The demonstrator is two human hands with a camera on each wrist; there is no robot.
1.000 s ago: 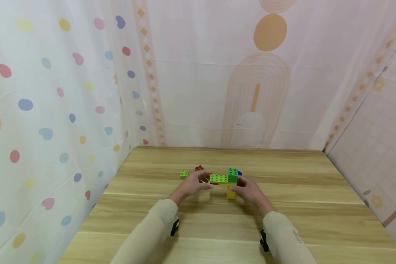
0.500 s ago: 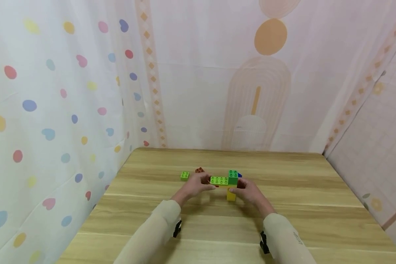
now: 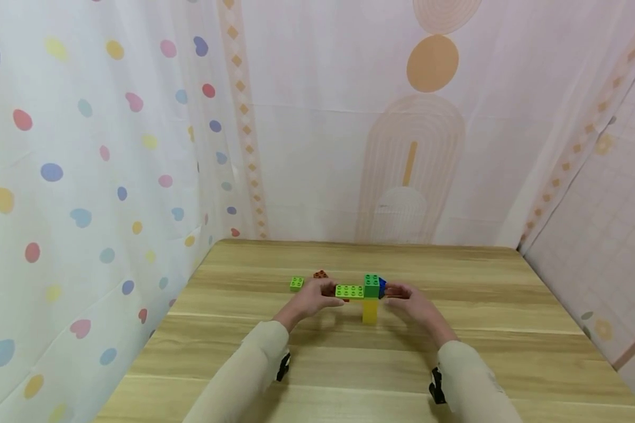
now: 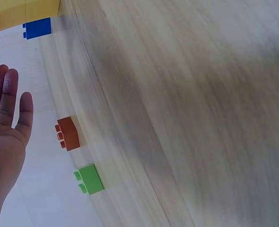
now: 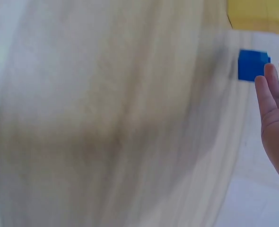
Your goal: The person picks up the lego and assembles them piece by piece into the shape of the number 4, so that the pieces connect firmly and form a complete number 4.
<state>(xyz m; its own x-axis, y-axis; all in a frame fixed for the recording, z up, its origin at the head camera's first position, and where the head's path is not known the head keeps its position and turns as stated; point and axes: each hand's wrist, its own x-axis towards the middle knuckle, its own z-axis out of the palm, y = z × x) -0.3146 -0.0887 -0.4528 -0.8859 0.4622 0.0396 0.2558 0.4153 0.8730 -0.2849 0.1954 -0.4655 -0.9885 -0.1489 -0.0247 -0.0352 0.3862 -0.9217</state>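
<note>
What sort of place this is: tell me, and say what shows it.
Probably an indoor play or activity corner, though I can't tell which kind of building. It shows in the wood-grain table, the fabric printed with coloured dots and hearts, and the studded toy bricks.

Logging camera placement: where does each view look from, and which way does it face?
Head: on the head, facing forward-down at the brick build; left hand, right hand and sleeves show.
Left wrist: on that wrist, facing tabletop and left hand.
Right wrist: on that wrist, facing tabletop and right hand.
Both wrist views share the blue brick.
</note>
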